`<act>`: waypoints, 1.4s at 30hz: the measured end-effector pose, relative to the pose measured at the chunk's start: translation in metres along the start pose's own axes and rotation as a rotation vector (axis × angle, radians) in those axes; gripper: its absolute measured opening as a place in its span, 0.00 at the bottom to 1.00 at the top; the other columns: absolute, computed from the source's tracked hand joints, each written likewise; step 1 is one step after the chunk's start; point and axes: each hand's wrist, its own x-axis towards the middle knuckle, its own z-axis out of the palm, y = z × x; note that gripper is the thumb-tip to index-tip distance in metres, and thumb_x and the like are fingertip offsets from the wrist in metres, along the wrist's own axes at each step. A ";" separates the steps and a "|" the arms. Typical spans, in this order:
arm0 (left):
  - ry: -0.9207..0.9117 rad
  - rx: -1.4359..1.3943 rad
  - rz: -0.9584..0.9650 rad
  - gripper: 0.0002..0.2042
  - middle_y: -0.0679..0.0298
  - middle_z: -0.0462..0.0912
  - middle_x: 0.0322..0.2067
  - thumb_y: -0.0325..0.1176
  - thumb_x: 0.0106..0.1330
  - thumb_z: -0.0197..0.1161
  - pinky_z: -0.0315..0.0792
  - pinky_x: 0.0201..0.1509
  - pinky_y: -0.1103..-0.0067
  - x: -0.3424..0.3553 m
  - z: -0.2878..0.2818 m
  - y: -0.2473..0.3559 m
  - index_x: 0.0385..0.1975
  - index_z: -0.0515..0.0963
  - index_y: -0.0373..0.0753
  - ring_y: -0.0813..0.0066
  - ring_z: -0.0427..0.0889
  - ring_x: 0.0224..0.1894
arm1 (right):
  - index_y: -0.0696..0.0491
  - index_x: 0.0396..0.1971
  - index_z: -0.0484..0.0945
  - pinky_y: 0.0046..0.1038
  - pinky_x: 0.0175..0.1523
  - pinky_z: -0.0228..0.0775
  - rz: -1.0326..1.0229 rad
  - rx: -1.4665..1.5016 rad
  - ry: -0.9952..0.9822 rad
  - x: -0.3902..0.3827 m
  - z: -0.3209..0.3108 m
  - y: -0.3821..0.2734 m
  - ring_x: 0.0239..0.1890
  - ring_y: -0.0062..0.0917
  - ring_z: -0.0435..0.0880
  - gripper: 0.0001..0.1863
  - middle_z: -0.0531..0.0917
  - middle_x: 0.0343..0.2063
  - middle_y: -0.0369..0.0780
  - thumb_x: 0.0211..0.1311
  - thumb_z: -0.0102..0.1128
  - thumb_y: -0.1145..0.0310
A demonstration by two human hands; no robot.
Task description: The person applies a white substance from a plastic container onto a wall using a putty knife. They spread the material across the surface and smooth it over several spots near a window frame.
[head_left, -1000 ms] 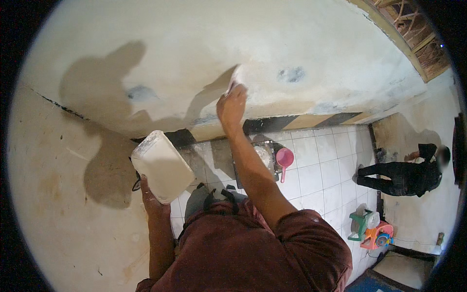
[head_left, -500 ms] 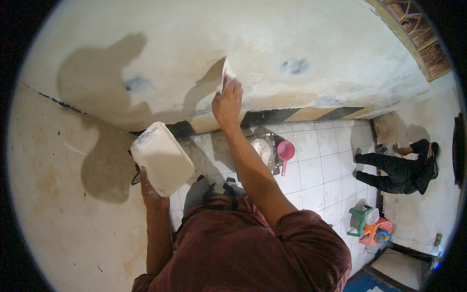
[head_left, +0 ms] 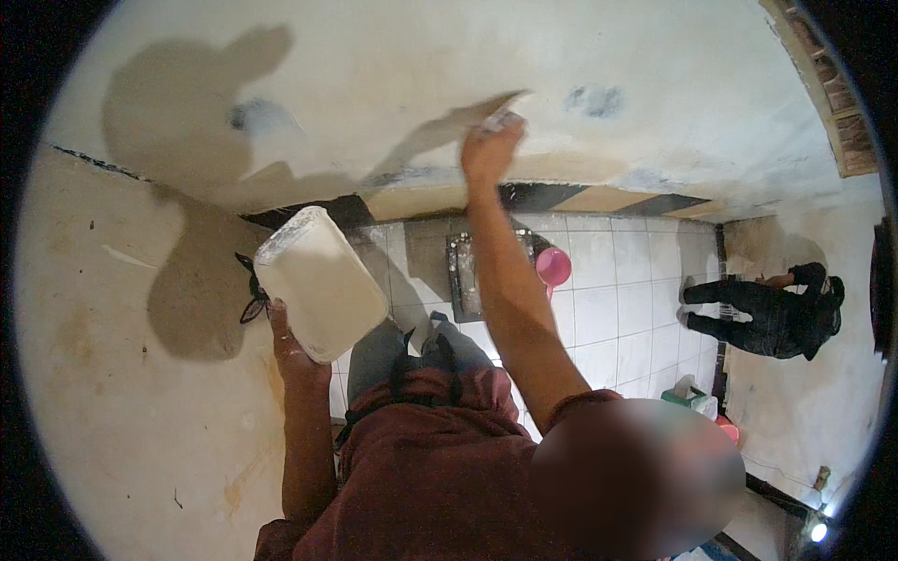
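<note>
Head view: right hand (head_left: 492, 157) has shifted rightward along wall (head_left: 421, 56).

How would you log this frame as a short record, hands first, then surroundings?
Left hand: holding a pale tray
Right hand: gripping a whitish flat tool, at the wall
Wall marks: bluish-grey patches
Floor: white tiles; pink dipper beside a partly hidden, dark-edged board
Other person: dark clothes, picture's right side
</note>
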 end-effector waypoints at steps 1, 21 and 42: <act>0.015 0.005 -0.005 0.26 0.58 0.72 0.54 0.47 0.67 0.53 0.69 0.59 0.67 -0.001 0.000 0.001 0.60 0.63 0.38 0.63 0.72 0.56 | 0.68 0.50 0.63 0.43 0.56 0.62 -0.104 -0.032 -0.004 -0.007 -0.003 -0.030 0.53 0.52 0.69 0.25 0.69 0.49 0.59 0.52 0.54 0.75; 0.191 -0.020 -0.125 0.29 0.57 0.71 0.54 0.51 0.64 0.55 0.71 0.57 0.66 0.005 -0.032 0.008 0.59 0.63 0.39 0.63 0.73 0.54 | 0.69 0.48 0.65 0.44 0.52 0.66 0.044 0.391 -0.335 -0.026 -0.071 -0.045 0.45 0.52 0.74 0.25 0.73 0.40 0.58 0.48 0.56 0.76; 0.167 -0.009 -0.079 0.32 0.57 0.69 0.56 0.54 0.63 0.55 0.70 0.58 0.64 0.015 -0.043 -0.011 0.61 0.61 0.39 0.60 0.71 0.57 | 0.64 0.47 0.69 0.44 0.50 0.68 0.444 0.538 0.027 0.038 -0.076 -0.082 0.44 0.49 0.77 0.24 0.76 0.38 0.53 0.48 0.59 0.74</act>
